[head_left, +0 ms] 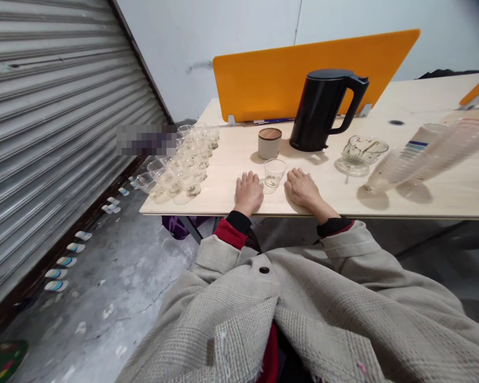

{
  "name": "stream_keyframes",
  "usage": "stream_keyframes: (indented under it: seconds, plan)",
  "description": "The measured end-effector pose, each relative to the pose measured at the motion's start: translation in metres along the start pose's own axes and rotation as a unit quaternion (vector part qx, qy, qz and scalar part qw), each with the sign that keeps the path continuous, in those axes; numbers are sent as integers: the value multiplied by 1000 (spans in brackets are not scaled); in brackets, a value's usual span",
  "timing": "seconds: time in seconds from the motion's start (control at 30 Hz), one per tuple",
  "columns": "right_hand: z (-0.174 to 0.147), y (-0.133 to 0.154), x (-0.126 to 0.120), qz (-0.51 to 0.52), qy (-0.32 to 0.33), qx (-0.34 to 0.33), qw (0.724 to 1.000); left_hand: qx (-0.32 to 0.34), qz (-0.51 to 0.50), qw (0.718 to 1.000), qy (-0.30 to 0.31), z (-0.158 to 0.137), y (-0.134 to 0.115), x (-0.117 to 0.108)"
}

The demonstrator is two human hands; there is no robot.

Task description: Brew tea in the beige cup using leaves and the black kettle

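Observation:
A clear plastic cup (274, 171) with a little dark matter at its bottom stands upright near the table's front edge. To its left, my left hand (249, 192) rests palm down on the tabletop, fingers stretched forward and holding nothing. My right hand (303, 189) lies flat on the cup's other side, also holding nothing. Just behind the cup is a pale grey canister (269, 144) with a wooden-looking lid. A black electric kettle (322, 109) stands behind and to the right, its handle pointing right.
Many similar clear cups (193, 183) crowd the table's left end. On the right are a glass bowl (361, 151) with a stick-like utensil and dark bits, and leaning stacks of plastic cups (407, 159). An orange divider (259, 88) stands along the back of the table (223, 197).

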State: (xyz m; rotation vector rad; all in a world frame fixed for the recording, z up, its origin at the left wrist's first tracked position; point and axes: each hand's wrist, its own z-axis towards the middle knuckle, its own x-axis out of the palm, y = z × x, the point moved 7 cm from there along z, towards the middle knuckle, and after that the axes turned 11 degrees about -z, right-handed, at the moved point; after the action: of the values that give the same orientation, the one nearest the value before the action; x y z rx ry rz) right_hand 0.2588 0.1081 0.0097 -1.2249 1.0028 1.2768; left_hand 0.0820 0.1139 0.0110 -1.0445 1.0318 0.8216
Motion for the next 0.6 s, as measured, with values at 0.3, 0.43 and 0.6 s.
stream_keyframes:
  seconds: [0.3, 0.43, 0.6]
  plan:
    - [1, 0, 0, -9, -20, -8, 1000, -4, -7, 1000, 0, 0, -1, -1]
    - [1, 0, 0, -12, -19, -7, 1000, -5, -6, 1000, 1, 0, 0, -1]
    - [0, 1, -1, -13, -20, -10, 1000, -4, -14, 1000, -2, 1, 1, 1]
